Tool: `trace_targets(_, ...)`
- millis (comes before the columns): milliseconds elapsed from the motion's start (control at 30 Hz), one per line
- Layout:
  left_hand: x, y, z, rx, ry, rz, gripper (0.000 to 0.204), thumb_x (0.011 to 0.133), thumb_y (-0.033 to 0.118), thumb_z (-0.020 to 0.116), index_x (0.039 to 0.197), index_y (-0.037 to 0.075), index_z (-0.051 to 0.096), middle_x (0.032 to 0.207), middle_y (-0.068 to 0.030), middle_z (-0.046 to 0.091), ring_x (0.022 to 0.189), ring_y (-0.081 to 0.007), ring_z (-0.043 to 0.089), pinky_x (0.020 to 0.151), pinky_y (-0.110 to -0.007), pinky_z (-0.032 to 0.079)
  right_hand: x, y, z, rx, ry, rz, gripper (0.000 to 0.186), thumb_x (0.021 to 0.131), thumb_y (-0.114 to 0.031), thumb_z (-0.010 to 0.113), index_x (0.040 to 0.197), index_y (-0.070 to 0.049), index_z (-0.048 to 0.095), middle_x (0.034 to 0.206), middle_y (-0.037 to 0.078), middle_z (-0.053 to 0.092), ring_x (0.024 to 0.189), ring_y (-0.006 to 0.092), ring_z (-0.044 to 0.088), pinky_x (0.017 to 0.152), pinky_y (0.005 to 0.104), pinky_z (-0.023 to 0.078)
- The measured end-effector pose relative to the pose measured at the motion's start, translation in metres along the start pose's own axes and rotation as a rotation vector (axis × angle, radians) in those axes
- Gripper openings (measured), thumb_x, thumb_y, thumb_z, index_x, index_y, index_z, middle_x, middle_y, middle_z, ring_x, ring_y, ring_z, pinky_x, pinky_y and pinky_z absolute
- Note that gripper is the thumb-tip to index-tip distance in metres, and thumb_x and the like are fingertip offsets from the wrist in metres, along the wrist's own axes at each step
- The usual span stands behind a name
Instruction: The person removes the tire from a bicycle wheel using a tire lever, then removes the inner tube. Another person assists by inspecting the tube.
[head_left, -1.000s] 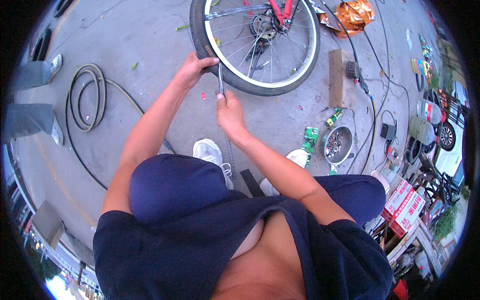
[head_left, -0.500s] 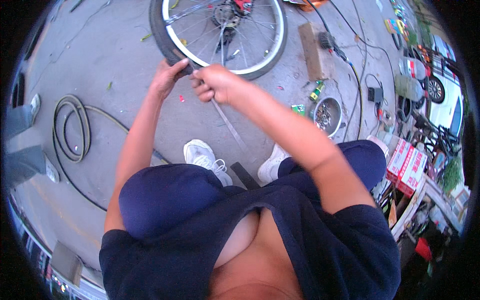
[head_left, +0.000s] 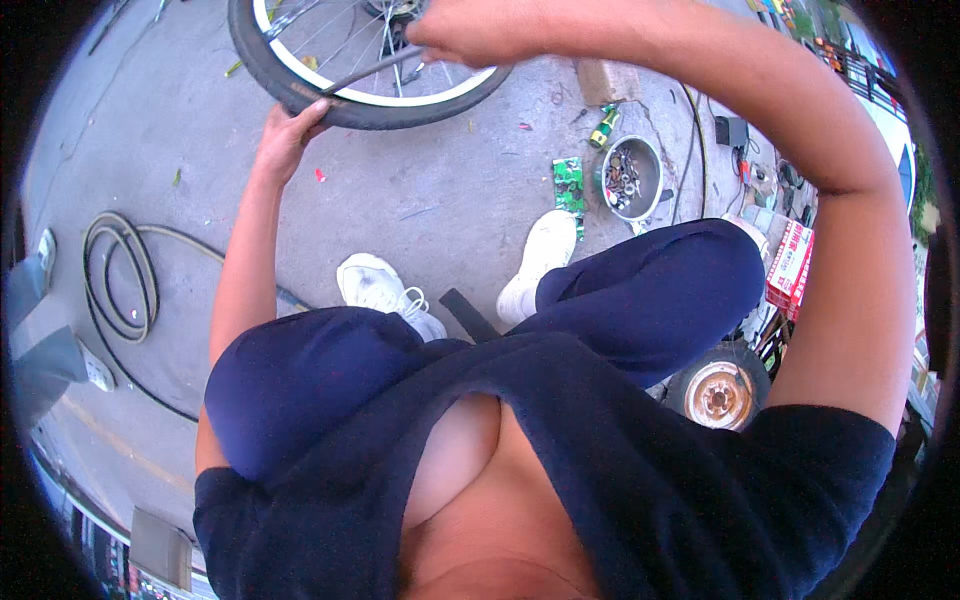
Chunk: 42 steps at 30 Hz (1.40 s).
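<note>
A bicycle wheel (head_left: 375,98) with a black tire (head_left: 400,117), a pale rim and thin spokes is at the far edge of the view, its far part cut off. My left hand (head_left: 285,140) is closed on the tire's near left side, thumb by the rim. A long metal tire lever (head_left: 372,70) slants over the spokes, its lower end at the rim beside my left thumb. My right hand (head_left: 475,30) grips its other end, above the wheel's right part. The lever's tip is hard to make out between tire and rim.
A metal bowl of small parts (head_left: 632,180), a green packet (head_left: 568,182), a small yellow-green tube (head_left: 604,128) and a wooden block (head_left: 607,82) are on the ground at right. A coiled hose (head_left: 120,275) lies left, near another person's legs (head_left: 50,370).
My right hand has swung the lever away from me and to the right, so it now crosses the spokes. My left hand remains on the tire. The view has shifted.
</note>
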<state>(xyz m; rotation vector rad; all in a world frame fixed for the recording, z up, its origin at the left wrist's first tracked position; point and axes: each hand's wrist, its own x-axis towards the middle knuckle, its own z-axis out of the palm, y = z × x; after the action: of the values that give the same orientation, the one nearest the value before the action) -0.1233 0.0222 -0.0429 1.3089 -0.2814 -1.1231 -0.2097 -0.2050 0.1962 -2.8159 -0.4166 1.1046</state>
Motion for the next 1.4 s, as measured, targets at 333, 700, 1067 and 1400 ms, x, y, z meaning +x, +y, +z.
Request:
trace_targets(333,0.002,-0.003,-0.011,-0.064,0.139,-0.016,0.050,0.077,0.025,0.071,0.113,-0.002,0.048,0.105,-0.0098,0.058,0.094,-0.0186,0.059,0.083,-0.031,0.049,0.083,0.131,0.120,-0.251,0.435,0.063,0.032,0.088,-0.024,0.049,0.112,-0.003,0.055,0.100,0.020,0.062,0.088,0.0344,0.061,0.076,0.0450,0.048)
trace_targets(700,-0.004,-0.037,0.069,-0.355,0.322,-0.087,0.029,0.073,0.010,0.071,0.096,0.005,0.055,0.090,-0.0044,0.060,0.083,-0.0169,0.059,0.077,-0.033,0.047,0.001,-0.106,0.267,1.422,0.371,0.599,0.035,0.092,-0.033,0.048,0.082,0.001,0.049,0.068,0.018,0.053,0.060,0.0307,0.052,0.059,0.0412,0.043)
trace_targets(1067,-0.012,-0.040,0.053,-0.336,0.214,-0.095,0.024,0.077,0.004,0.063,0.099,0.001,0.055,0.095,-0.0081,0.063,0.088,-0.0196,0.062,0.080,-0.033,0.051,0.008,-0.176,0.255,1.578,0.442,0.637,0.042,0.096,-0.034,0.036,0.091,0.001,0.060,0.077,0.020,0.059,0.077,0.0327,0.058,0.074,0.0385,0.044)
trace_targets(1400,-0.013,-0.029,0.053,-0.321,0.083,-0.042,0.033,0.079,0.004,0.060,0.111,-0.002,0.054,0.110,-0.0119,0.062,0.097,-0.0190,0.060,0.085,-0.032,0.049,0.016,-0.182,0.205,2.042,0.187,0.727,0.042,0.096,-0.042,0.037,0.101,-0.004,0.051,0.058,-0.003,0.035,0.044,0.0071,0.032,0.036,0.0248,0.028)
